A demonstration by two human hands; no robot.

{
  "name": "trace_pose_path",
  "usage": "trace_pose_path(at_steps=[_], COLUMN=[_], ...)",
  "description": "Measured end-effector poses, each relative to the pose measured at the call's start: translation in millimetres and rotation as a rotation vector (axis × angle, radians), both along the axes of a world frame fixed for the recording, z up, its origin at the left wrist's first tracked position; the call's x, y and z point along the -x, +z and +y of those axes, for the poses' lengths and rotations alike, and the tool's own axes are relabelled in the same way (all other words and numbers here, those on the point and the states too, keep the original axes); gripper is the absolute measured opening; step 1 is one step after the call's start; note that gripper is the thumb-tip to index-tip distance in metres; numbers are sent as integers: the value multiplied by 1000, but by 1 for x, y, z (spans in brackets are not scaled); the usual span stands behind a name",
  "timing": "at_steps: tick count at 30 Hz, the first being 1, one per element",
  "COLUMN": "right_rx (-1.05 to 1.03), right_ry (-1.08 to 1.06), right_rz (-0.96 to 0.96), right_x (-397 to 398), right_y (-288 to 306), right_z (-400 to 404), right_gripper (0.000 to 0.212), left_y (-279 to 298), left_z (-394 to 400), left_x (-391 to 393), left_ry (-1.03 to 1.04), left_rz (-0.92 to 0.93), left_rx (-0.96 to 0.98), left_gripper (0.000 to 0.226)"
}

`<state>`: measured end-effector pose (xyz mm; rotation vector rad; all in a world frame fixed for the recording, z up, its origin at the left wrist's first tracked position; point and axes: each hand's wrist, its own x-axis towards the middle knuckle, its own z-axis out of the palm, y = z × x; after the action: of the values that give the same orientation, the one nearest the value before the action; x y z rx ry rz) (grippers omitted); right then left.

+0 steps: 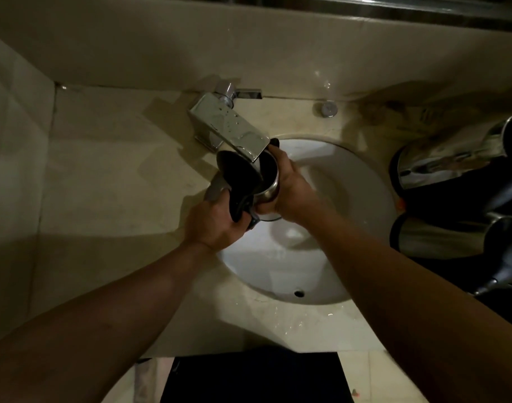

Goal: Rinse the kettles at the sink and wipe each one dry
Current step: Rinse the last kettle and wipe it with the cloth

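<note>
Right-edge kettles [452, 167] cut off; held kettle [268, 184] perhaps half hidden

1. Two forearms enter from the lower left and lower right corners of the frame, both bare with no sleeve in sight
2. The left hand [212, 221] and the right hand [292, 187], near the middle of the frame, are ungloved
3. Both wrists show bare, without any band

- Kettle [270, 187] under the tap: brushed steel body, dark matt lid and handle.
- Faucet [230, 129]: mirror-polished chrome, beaded with droplets.
- Sink [350, 181]: glossy white ceramic.
- Countertop [118, 158]: smooth beige stone, wet sheen near the front.
- 2 kettles [446, 167] at the right: shiny reflective steel.
</note>
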<state>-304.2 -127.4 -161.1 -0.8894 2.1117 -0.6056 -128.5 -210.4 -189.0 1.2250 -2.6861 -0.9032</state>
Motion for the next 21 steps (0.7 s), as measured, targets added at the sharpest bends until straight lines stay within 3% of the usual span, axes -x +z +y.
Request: trace_pose_path(at_steps=[11, 21], right_rx=[11, 45], right_ry=[-40, -43], right_rz=[-41, -26], right_x=[-3, -3], right_y=[-2, -2], right_z=[9, 9], right_gripper=[134, 132], left_y=[5, 5], left_z=[5, 5], left_x=[3, 2], left_ry=[38, 18], left_rz=[11, -2], left_rx=[-2, 26], left_gripper=[44, 42])
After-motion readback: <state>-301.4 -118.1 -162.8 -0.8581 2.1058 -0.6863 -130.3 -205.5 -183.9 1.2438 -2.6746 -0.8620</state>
